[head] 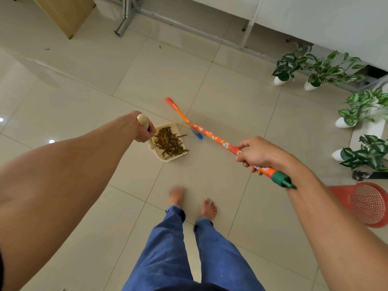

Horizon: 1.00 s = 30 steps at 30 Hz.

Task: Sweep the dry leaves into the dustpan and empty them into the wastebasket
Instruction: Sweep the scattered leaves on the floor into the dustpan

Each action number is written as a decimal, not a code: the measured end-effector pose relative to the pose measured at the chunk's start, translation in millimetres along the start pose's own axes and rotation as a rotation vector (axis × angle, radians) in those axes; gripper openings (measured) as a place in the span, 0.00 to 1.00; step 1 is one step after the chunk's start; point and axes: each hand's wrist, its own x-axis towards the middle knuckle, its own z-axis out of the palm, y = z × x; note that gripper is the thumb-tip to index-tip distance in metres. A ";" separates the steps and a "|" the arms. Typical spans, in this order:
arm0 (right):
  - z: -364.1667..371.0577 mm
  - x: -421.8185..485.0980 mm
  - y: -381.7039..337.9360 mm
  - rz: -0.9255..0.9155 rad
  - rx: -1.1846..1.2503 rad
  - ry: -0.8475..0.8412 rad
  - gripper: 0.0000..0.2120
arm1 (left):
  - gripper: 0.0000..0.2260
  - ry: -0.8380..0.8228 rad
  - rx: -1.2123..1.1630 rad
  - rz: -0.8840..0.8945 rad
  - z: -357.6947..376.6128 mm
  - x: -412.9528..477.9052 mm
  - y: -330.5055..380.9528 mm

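**Dry leaves in dustpan: sweeping set, in hand, on tiled floor**

1. Dry leaves [169, 143]: brown-green heap lying inside the dustpan; a few tips reach over its open right edge.
2. Dustpan [168, 124]: cream, shallow, low over the floor tiles, with an upright wooden handle [142, 119] rising from its left side. Whether it touches the floor cannot be told.
3. Left grip [142, 131]: fingers curled round the wooden handle just under its rounded top.
4. Broom [214, 138]: long orange stick with a white flower print and a green cap [282, 179] at the near end. The orange head bar with blue bristles [198, 135] sits just beside the dustpan's upper right corner. The head is blurred, so contact with the floor cannot be told.
5. Right grip [255, 153]: closed round the stick near the green cap, forefinger stretched along it.
6. Wastebasket [369, 204]: red mesh plastic, lying on its side with the mouth towards the camera, at the right edge, well apart from the dustpan.
7. Stray leaf [160, 46]: single, on the floor far beyond the dustpan.
8. Person: bare feet [207, 208] and blue trousers [168, 248], standing near the dustpan.
9. Potted plants [287, 66]: several, with green-and-white leaves in white pots, along the right side.
10. Metal frame legs [126, 17] and a wooden cabinet [65, 11]: at the far edge of the floor.
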 end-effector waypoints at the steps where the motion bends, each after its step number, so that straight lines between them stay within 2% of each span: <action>1: 4.9 2.7 -2.3 -0.001 -0.014 0.028 0.10 | 0.22 0.001 -0.003 -0.003 -0.2 0.5 -1.3; 6: 37.0 23.2 -22.4 0.009 -0.123 0.095 0.11 | 0.21 -0.012 0.005 -0.004 2.5 1.7 -4.1; 12: 45.2 10.0 -16.5 -0.010 0.034 -0.091 0.13 | 0.21 -0.013 -0.016 -0.009 3.5 0.0 -5.4; 15: 38.1 -10.7 -10.9 -0.044 0.066 -0.133 0.13 | 0.21 -0.014 -0.048 -0.020 2.5 -1.1 -7.1; 23: 9.5 -19.0 -12.8 -0.042 0.068 -0.020 0.09 | 0.22 0.048 -0.194 -0.078 5.2 -11.3 -7.7; 26: 23.8 -5.9 -19.5 -0.025 0.003 0.024 0.09 | 0.21 0.086 -0.319 -0.135 4.5 -14.5 -8.8; 30: 53.8 1.7 -21.9 -0.010 -0.021 -0.010 0.11 | 0.21 0.100 -0.328 -0.136 6.7 -21.6 -8.5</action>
